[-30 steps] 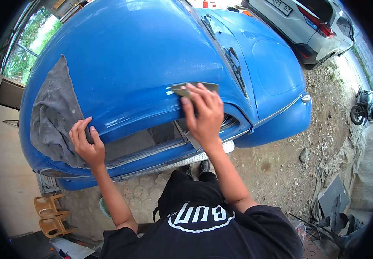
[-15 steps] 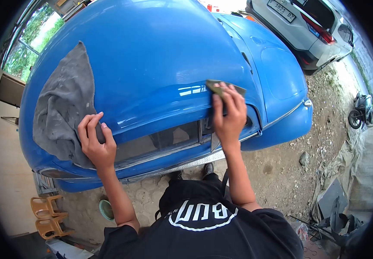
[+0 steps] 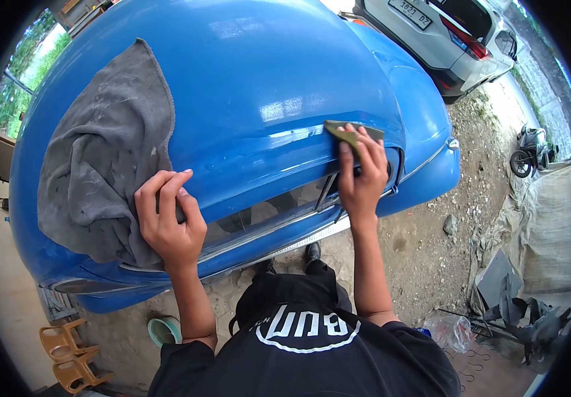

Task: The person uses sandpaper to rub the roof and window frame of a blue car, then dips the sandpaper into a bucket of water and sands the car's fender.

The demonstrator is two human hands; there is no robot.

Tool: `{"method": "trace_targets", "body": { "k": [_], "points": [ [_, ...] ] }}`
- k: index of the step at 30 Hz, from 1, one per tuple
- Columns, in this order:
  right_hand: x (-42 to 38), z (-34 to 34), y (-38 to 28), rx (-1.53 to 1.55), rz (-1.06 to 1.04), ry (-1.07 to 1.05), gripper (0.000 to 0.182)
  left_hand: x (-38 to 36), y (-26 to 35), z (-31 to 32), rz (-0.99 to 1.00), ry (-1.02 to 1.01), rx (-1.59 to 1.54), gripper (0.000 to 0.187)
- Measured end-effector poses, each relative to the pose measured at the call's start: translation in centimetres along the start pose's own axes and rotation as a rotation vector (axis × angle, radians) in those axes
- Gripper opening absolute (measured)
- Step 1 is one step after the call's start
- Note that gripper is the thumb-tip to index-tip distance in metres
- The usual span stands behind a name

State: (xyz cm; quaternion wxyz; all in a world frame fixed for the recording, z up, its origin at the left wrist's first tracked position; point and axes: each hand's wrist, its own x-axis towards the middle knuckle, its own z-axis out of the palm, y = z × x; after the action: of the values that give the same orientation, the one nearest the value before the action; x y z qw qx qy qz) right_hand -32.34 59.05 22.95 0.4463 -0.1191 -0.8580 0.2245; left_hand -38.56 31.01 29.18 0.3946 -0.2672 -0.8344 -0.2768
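Note:
My right hand (image 3: 365,178) presses an olive-green sheet of sandpaper (image 3: 344,137) flat against the roof edge of a blue car (image 3: 246,86), just above the side window. The fingers lie over the sheet and cover part of it. To the left, a grey cloth (image 3: 100,152) is draped over the roof, wrinkled and spotted with pale specks. My left hand (image 3: 173,225) is curled at the cloth's lower right edge, with a bunched grey piece of it between thumb and fingers. Wet-looking streaks and drops show on the paint between the hands.
A white car (image 3: 431,40) stands beyond the blue one, with a motorcycle (image 3: 530,152) at far right. Brown plastic chairs (image 3: 67,354) and a green bucket (image 3: 164,331) are at lower left. Gravel and scrap pieces (image 3: 524,311) lie to the right.
My head view has shifted, so the car and cloth appear larger and further left. My right hand and the sandpaper sit slightly further along the roof edge; the left hand keeps its hold.

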Motion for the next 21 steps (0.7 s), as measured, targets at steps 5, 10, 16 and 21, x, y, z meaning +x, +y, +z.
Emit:
{"method": "trace_targets", "body": {
  "k": [5, 10, 16, 21],
  "points": [
    [-0.5, 2.3, -8.5, 0.107, -0.128, -0.091, 0.037, 0.0, -0.1, -0.2, -0.015, -0.006, -0.056, 0.028],
    [-1.0, 3.1, -11.9, 0.202, -0.212, -0.136, 0.032, 0.0, -0.2, 0.0, -0.026, 0.093, -0.109, 0.028],
    [0.8, -0.2, 1.1, 0.017, 0.077, 0.059, 0.02, 0.0, -0.2, 0.4, 0.049, 0.079, -0.039, 0.024],
    [-0.1, 2.6, -11.1, 0.229, -0.179, -0.107, 0.022, 0.2, -0.2, 0.6, 0.055, 0.09, -0.01, 0.025]
  ]
}}
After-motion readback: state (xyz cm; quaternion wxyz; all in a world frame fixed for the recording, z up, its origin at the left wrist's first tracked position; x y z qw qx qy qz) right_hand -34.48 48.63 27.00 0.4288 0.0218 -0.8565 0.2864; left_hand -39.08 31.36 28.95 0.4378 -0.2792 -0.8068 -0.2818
